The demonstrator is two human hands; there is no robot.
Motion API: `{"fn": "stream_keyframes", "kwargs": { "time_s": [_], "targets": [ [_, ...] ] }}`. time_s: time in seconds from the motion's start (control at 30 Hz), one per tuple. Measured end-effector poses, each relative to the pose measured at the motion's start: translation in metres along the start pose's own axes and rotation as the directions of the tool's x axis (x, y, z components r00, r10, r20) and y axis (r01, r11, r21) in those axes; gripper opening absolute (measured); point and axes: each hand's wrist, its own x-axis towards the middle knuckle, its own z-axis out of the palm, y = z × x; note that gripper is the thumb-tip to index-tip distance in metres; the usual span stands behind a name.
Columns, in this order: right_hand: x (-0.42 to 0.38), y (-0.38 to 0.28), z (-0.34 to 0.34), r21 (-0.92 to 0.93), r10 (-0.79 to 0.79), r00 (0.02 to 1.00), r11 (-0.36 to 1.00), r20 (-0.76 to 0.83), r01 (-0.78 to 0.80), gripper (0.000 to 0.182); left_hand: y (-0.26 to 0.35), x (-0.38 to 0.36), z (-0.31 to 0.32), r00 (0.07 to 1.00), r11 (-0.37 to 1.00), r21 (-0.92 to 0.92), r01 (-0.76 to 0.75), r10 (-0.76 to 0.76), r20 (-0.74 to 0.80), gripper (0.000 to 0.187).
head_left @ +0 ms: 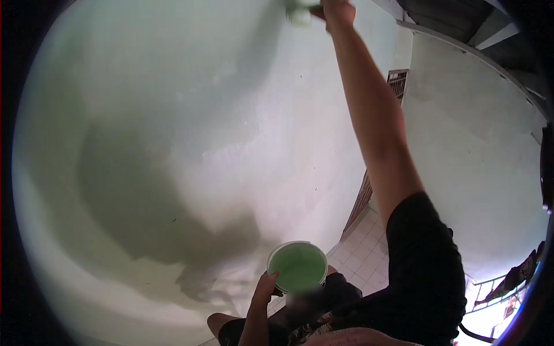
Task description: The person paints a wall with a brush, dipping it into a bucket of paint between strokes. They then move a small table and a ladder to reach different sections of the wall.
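Observation:
Stretched far up at the top of the view, my right hand (339, 12) is closed around the dark handle of a paintbrush (298, 12). The brush head looks pale green, blurred, and lies at or very near the wall (277, 179); contact is hard to make out. Low in the middle, my left hand (265, 286) grips the near-left side of a white-rimmed bucket (294, 243). Green paint (300, 268) shows inside it. The bucket is held above my lap, its opening facing up toward me. Patchy light green strokes mark the wall.
A tiled floor (360, 248) lies well below on the right. Beyond my arm stand another pale wall (467, 138) and a brown grille door (359, 199). Dark roofing (450, 20) is overhead, and a railing (490, 291) sits in bright light at lower right.

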Motion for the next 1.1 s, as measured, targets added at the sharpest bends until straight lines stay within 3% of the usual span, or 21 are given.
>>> {"fn": "stream_keyframes", "kwargs": {
  "time_s": [0.03,0.1,0.13,0.23,0.3,0.37,0.4,0.5,0.57,0.63,0.67,0.73,0.77,0.8,0.83,0.87,0.9,0.97,1.07,1.1],
  "targets": [
    [0.009,-0.011,0.007,0.206,-0.051,0.998,0.977,-0.045,0.059,0.011,0.002,-0.003,0.002,1.000,1.000,0.000,0.002,-0.002,-0.015,0.040],
    [0.005,-0.026,0.008,0.605,-0.028,0.998,0.796,0.054,-0.010,0.012,0.005,-0.008,0.001,0.999,1.000,-0.004,0.009,-0.009,-0.032,0.040],
    [-0.004,-0.021,0.009,0.717,-0.040,0.999,0.695,-0.031,0.051,0.013,0.005,-0.010,0.001,0.999,1.000,0.003,-0.004,0.004,-0.032,0.040],
    [-0.014,0.055,0.014,0.688,-0.154,0.986,0.709,-0.066,0.157,0.017,0.003,-0.011,0.003,1.000,1.000,-0.009,-0.007,0.007,-0.026,0.039],
    [-0.061,0.109,0.003,0.746,-0.020,0.997,0.665,0.075,-0.043,0.018,0.007,-0.016,0.000,1.000,1.000,-0.019,0.008,-0.008,-0.019,0.039],
    [-0.117,0.174,-0.024,0.580,0.000,1.000,0.814,0.031,-0.018,0.017,0.008,-0.015,0.000,1.000,1.000,-0.022,-0.021,0.020,-0.007,0.039],
    [-0.159,0.183,-0.040,0.579,0.136,0.986,0.799,0.093,-0.165,0.018,0.007,-0.013,-0.001,1.000,0.999,-0.028,-0.019,0.019,-0.004,0.039],
    [-0.237,0.246,-0.080,0.476,0.320,0.939,0.811,0.125,-0.340,0.014,0.006,-0.010,0.000,1.000,1.000,-0.017,0.003,-0.003,-0.008,0.038],
    [-0.251,0.241,-0.100,0.409,0.385,0.913,0.817,0.139,-0.407,0.013,0.013,-0.014,0.000,1.000,1.000,0.007,-0.004,0.004,-0.021,0.039],
    [-0.250,0.233,-0.111,0.284,0.496,0.867,0.825,0.053,-0.489,0.011,0.008,-0.007,-0.003,1.000,1.000,0.030,-0.001,0.001,-0.004,0.039],
    [-0.242,0.230,-0.106,0.251,0.454,0.889,0.855,0.063,-0.454,0.011,0.004,-0.006,-0.003,1.000,1.000,0.022,-0.005,0.005,-0.005,0.039],
    [-0.211,0.206,-0.073,0.401,0.375,0.926,0.841,0.050,-0.362,0.012,0.008,-0.009,-0.001,1.000,1.000,0.026,-0.004,0.005,-0.014,0.038],
    [-0.187,0.200,-0.052,0.365,0.261,0.961,0.889,0.090,-0.275,0.012,0.012,-0.011,-0.001,1.000,1.000,0.028,0.011,-0.011,-0.015,0.038],
    [-0.161,0.179,-0.029,0.288,0.312,0.950,0.910,0.000,-0.299,0.010,0.013,-0.011,-0.001,1.000,0.999,0.036,0.004,-0.003,-0.007,0.038],
    [-0.144,0.153,-0.007,0.476,0.231,0.963,0.868,-0.137,-0.141,0.009,0.013,-0.011,-0.001,1.000,0.999,0.043,-0.004,0.004,0.001,0.038],
    [-0.124,0.126,0.001,0.479,0.196,0.969,0.872,-0.150,-0.103,0.010,0.009,-0.007,-0.002,1.000,1.000,0.025,0.006,-0.006,-0.015,0.038],
    [-0.110,0.103,0.008,0.645,0.153,0.983,0.762,-0.097,-0.055,0.011,0.009,-0.007,-0.002,1.000,1.000,0.024,0.016,-0.016,-0.018,0.038],
    [-0.074,0.093,0.023,0.791,0.093,0.996,0.610,-0.004,-0.053,0.014,0.008,-0.007,-0.002,1.000,1.000,0.016,0.010,-0.009,-0.014,0.038],
    [-0.099,0.080,0.019,0.843,0.103,0.994,0.537,-0.036,-0.026,0.013,0.007,-0.010,-0.001,1.000,1.000,-0.005,0.010,-0.010,-0.015,0.037],
    [-0.111,0.115,0.019,0.791,-0.008,1.000,0.612,0.003,0.002,0.010,0.007,-0.009,-0.002,1.000,1.000,-0.017,0.003,-0.004,-0.006,0.037]
  ]
}}
